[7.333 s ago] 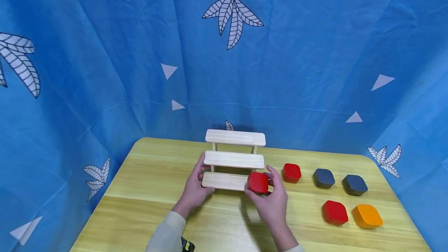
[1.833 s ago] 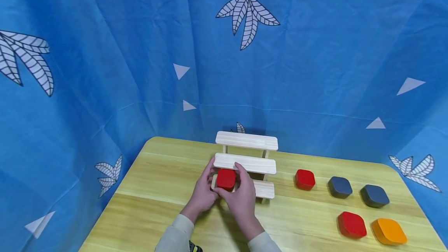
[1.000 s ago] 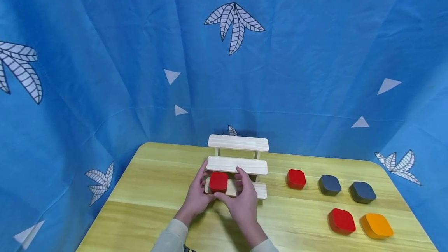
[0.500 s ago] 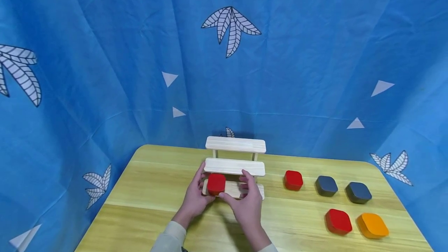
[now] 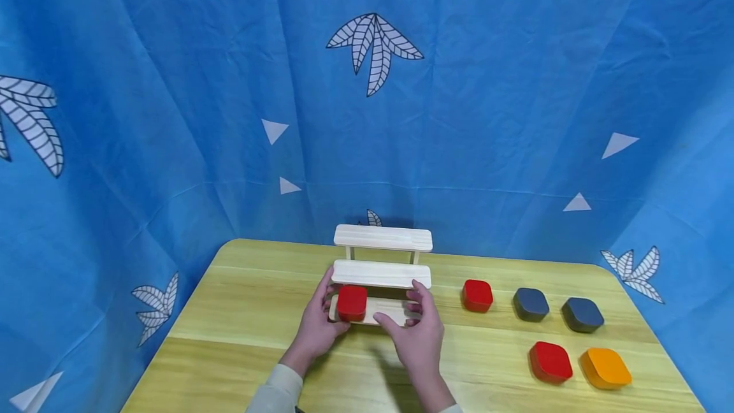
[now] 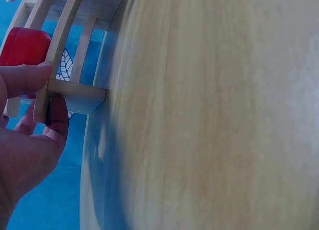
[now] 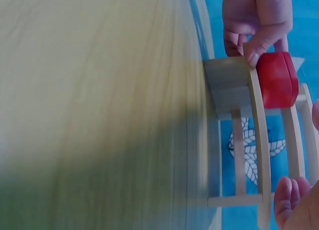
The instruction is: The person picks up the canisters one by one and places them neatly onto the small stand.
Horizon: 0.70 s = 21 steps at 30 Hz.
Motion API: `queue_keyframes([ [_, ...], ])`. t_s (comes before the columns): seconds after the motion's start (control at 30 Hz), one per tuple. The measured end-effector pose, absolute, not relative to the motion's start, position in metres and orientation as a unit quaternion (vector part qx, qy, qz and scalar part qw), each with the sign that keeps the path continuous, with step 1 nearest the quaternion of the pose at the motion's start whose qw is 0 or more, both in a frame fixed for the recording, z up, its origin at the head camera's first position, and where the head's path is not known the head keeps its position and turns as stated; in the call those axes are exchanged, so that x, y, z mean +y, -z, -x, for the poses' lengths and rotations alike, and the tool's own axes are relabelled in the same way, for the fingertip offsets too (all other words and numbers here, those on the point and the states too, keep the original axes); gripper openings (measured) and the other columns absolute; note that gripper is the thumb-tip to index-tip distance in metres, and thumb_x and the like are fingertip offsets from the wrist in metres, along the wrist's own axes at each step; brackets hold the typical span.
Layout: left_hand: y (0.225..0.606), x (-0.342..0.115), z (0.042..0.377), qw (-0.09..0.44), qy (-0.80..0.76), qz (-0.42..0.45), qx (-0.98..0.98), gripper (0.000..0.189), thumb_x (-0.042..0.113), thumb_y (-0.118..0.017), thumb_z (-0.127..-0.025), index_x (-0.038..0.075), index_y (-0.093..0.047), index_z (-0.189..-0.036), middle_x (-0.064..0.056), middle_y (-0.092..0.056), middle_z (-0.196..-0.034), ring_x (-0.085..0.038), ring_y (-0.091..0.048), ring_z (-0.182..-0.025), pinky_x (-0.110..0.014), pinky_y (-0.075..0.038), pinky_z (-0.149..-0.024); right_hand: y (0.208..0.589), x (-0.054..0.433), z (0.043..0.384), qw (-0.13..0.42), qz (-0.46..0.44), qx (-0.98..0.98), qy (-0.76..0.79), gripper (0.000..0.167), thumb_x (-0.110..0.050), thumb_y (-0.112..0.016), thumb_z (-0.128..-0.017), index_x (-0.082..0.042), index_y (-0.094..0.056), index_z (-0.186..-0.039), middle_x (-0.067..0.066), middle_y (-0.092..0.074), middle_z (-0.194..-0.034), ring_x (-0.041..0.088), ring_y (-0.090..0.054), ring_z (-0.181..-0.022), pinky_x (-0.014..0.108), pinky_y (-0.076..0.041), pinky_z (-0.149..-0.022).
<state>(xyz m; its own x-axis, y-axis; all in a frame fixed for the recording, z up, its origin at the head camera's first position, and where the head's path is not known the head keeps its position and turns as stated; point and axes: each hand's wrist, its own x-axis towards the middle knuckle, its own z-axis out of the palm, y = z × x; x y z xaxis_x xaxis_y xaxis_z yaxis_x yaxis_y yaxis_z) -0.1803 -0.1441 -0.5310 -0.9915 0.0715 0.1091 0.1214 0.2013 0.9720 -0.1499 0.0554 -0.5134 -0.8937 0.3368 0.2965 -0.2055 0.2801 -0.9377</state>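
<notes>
A three-tier pale wooden display stand (image 5: 382, 274) stands near the back of the table. On the left part of its lowest tier sits a red rounded-square box (image 5: 352, 303), a seam near its top in the right wrist view. My left hand (image 5: 315, 327) grips the left end of that tier. In the left wrist view its thumb lies on the board beside the box and its fingers bend under the edge. My right hand (image 5: 421, 336) is apart from the box, at the tier's right end, fingers loosely bent around nothing. Whether it touches the board, I cannot tell.
Right of the stand, on the wooden table (image 5: 241, 311), are a red box (image 5: 477, 296) and two dark blue boxes (image 5: 530, 304). Nearer the front lie another red box (image 5: 550, 362) and an orange box (image 5: 605, 368). A blue patterned curtain (image 5: 487, 81) hangs behind.
The red box travelled from the right end of the lowest tier to its left part. My right hand then let go and drew back right, while my left hand stayed at the stand's left end.
</notes>
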Motion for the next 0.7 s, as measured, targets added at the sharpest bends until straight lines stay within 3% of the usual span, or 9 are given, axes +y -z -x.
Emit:
queue_keyframes([
  [0.27, 0.533, -0.145, 0.181, 0.021, 0.628, 0.065, -0.775, 0.119, -0.024, -0.073, -0.070, 0.031, -0.020, -0.161, -0.013, -0.047, -0.140, -0.034, -0.052, -0.116, -0.033, -0.057, -0.080, 0.508, 0.067, 0.147, 0.232, 0.073, -0.752, -0.612, 0.089, -0.017, -0.099, -0.059, -0.013, -0.056, -0.137, 0.010, -0.066, -0.118, 0.026, -0.062, -0.096, 0.041, -0.056, -0.072],
  [0.7, 0.535, -0.146, 0.182, 0.021, 0.635, 0.071, -0.769, 0.118, -0.024, -0.073, -0.071, 0.031, -0.019, -0.161, -0.014, -0.045, -0.140, -0.034, -0.050, -0.117, -0.032, -0.056, -0.083, 0.512, 0.084, 0.148, 0.263, 0.104, -0.754, -0.593, 0.083, -0.019, -0.097, -0.063, -0.011, -0.056, -0.135, 0.006, -0.067, -0.113, 0.026, -0.062, -0.095, 0.031, -0.054, -0.070],
])
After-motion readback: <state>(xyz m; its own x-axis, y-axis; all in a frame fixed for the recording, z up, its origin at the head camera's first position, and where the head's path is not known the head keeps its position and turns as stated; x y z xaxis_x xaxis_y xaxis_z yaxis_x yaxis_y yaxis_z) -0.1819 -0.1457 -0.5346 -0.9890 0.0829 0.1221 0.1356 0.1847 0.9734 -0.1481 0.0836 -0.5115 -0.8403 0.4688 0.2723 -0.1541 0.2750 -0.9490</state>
